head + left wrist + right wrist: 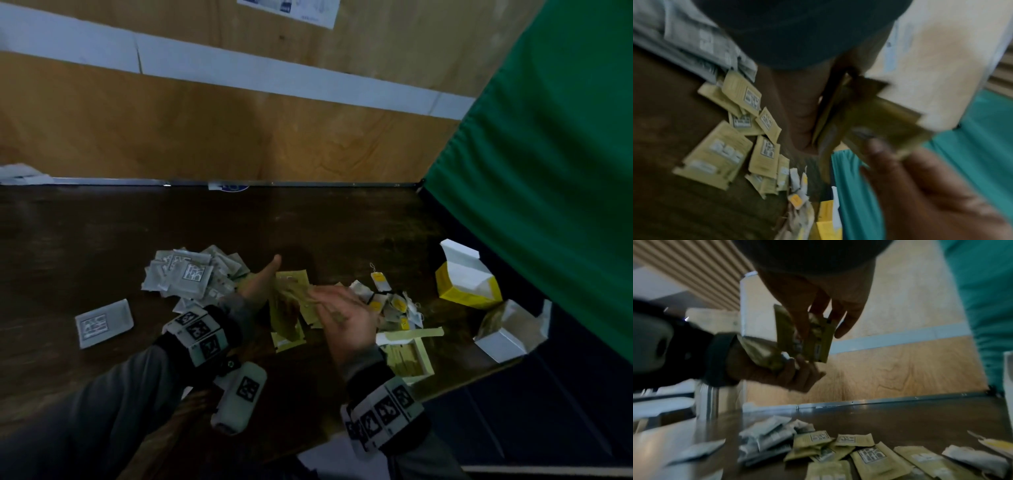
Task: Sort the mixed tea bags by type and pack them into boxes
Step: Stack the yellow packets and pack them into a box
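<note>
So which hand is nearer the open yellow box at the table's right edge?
Right. The right hand is raised mid-table, closer to the yellow box. The left hand is beyond it, beside the grey sachet pile.

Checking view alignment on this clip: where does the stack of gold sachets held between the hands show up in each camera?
Head: gold sachets, just below centre, between left hand and right hand, blurred.
Left wrist: right of centre, edge-on against the left palm.
Right wrist: upper centre, pinched by both hands above the table.
Shared landmark: the grey sachet pile, upper left in the left wrist view, bottom centre-left in the right wrist view.
</note>
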